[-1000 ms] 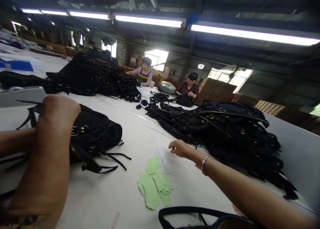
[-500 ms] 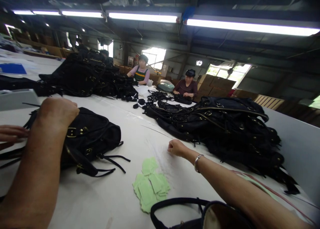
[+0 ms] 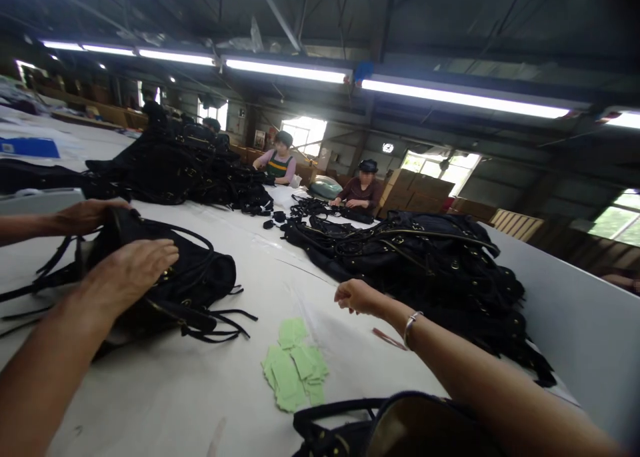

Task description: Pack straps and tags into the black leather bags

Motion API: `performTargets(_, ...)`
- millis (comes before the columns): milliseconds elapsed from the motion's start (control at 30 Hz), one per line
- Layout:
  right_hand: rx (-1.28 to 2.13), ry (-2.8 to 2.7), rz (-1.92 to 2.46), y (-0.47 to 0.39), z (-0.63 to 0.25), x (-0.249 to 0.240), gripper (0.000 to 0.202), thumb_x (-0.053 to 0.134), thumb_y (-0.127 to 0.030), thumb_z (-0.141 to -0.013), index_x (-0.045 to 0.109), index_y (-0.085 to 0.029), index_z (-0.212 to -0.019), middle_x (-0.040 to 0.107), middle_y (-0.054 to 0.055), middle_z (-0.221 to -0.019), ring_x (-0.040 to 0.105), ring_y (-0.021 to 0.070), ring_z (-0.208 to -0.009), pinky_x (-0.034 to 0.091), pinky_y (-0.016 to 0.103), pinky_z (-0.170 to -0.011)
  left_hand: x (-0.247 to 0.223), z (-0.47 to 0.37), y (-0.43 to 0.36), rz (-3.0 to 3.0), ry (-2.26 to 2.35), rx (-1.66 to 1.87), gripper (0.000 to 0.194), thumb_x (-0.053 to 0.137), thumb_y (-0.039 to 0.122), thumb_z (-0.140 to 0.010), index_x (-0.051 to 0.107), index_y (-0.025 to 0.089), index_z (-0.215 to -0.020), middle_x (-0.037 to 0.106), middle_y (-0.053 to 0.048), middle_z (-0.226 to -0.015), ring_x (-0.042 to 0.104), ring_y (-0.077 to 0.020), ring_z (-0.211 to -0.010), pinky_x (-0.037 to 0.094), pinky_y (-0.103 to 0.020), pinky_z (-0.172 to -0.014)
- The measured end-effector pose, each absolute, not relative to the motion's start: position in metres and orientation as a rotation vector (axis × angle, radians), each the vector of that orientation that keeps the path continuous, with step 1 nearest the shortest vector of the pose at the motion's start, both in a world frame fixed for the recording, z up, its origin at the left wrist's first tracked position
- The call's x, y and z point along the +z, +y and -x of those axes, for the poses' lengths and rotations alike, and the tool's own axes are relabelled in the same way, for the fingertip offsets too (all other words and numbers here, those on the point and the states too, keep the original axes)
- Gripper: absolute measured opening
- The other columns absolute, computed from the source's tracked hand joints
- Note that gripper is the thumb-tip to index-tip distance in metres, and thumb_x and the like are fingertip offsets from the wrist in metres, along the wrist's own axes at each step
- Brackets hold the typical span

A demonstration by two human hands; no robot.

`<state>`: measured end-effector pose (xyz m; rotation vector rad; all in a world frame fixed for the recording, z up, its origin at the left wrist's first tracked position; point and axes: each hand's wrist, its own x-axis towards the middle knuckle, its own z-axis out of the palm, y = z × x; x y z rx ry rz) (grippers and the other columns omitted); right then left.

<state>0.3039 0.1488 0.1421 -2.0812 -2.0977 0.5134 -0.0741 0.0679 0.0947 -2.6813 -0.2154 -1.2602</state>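
My right hand [image 3: 356, 297], with a bangle on its wrist, hovers over the white table with curled fingers. Whatever is in them cannot be made out. Loose green paper pieces [image 3: 295, 367] lie in a small pile below and left of it. My right forearm passes over a black bag [image 3: 345, 437], whose handle and opening show at the bottom. My left hand is out of view. At the left, two hands that appear to be a co-worker's work on a black backpack [image 3: 200, 264] with dangling straps: one grips its top, the other lies across its front.
A heap of black bags [image 3: 425, 250] covers the right side of the table [image 3: 165, 404], beside a pale panel [image 3: 565, 290]. Another dark heap [image 3: 175, 164] stands at the back left. Two people sit across, near small black parts [image 3: 273, 220].
The co-worker's near hand has come down from a raised fist onto the backpack, and the other hand has moved up to its top. My right hand's fingers have loosened slightly. The view has shifted.
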Motion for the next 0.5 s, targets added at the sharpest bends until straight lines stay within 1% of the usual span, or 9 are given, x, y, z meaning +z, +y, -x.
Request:
performTargets(67,0.436,-2.167,2.113,0.157,-0.299,0.129,0.013,0.066,-0.008,-0.087,0.067,-0.013,-0.099,0.066,0.001,-0.084,0.063,0.0146,-0.073,0.054,0.028,-0.066,0.095,0.126,0.141,2.479,-0.406,-1.305,0.035,0.032,0.049,-0.092,0.059,0.027,-0.089,0.04,-0.002,-0.075,0.05,-0.016,-0.086,0.024,-0.035,-0.065)
performTargets(100,0.384,-2.198,2.13,0.162,-0.298,0.122,0.014,0.068,-0.01,-0.086,0.067,-0.013,-0.099,0.067,0.002,-0.089,0.063,0.0162,-0.079,0.055,0.032,-0.073,0.089,0.142,0.168,2.348,-0.452,-1.373,0.033,0.032,0.047,-0.093,0.058,0.028,-0.088,0.041,-0.002,-0.076,0.049,-0.0171,-0.088,0.025,-0.036,-0.066)
performTargets(167,0.273,-2.247,2.159,0.171,-0.298,0.107,0.017,0.072,-0.012,-0.084,0.066,-0.014,-0.099,0.066,0.004,-0.099,0.062,0.0194,-0.091,0.053,0.038,-0.086,0.072,0.156,0.196,2.311,-0.49,-1.27,0.027,0.036,0.043,-0.093,0.058,0.029,-0.091,0.043,-0.003,-0.079,0.048,-0.0172,-0.091,0.026,-0.036,-0.069)
performTargets(200,0.225,-2.261,2.173,0.175,-0.3,0.1,0.017,0.072,-0.013,-0.083,0.066,-0.013,-0.099,0.065,0.005,-0.102,0.061,0.0207,-0.095,0.051,0.039,-0.089,0.065,0.155,0.2,2.324,-0.506,-1.204,0.025,0.038,0.042,-0.093,0.058,0.028,-0.092,0.043,-0.003,-0.079,0.047,-0.0172,-0.092,0.026,-0.036,-0.069)
performTargets(267,0.156,-2.263,2.192,0.183,-0.306,0.086,0.017,0.072,-0.014,-0.083,0.065,-0.013,-0.098,0.064,0.006,-0.103,0.059,0.0216,-0.097,0.049,0.039,-0.089,0.063,0.147,0.195,2.38,-0.55,-1.084,0.024,0.04,0.042,-0.092,0.059,0.027,-0.095,0.043,-0.003,-0.079,0.047,-0.0178,-0.093,0.026,-0.036,-0.068)
performTargets(333,0.136,-2.243,2.207,0.19,-0.312,0.074,0.012,0.07,-0.013,-0.082,0.064,-0.013,-0.092,0.064,0.005,-0.098,0.059,0.0203,-0.092,0.049,0.035,-0.082,0.078,0.14,0.185,2.423,-0.617,-1.058,0.025,0.039,0.043,-0.093,0.059,0.027,-0.093,0.039,-0.003,-0.077,0.045,-0.0187,-0.093,0.026,-0.034,-0.066)
performTargets(400,0.154,-2.22,2.208,0.194,-0.316,0.064,0.005,0.066,-0.01,-0.083,0.062,-0.013,-0.083,0.063,0.004,-0.088,0.059,0.0182,-0.084,0.046,0.031,-0.074,0.105,0.141,0.178,2.434,-0.694,-1.113,0.025,0.039,0.041,-0.094,0.057,0.026,-0.083,0.035,-0.002,-0.076,0.045,-0.0186,-0.093,0.026,-0.033,-0.064)
performTargets(500,0.181,-2.189,2.188,0.195,-0.319,0.058,0.012,0.06,-0.006,-0.084,0.06,-0.014,-0.075,0.062,0.002,-0.081,0.057,0.0166,-0.078,0.041,0.027,-0.067,0.15,0.155,0.174,2.324,-0.823,-1.282,0.029,0.04,0.034,-0.094,0.051,0.022,-0.07,0.035,-0.001,-0.081,0.043,-0.0164,-0.099,0.029,-0.031,-0.065)
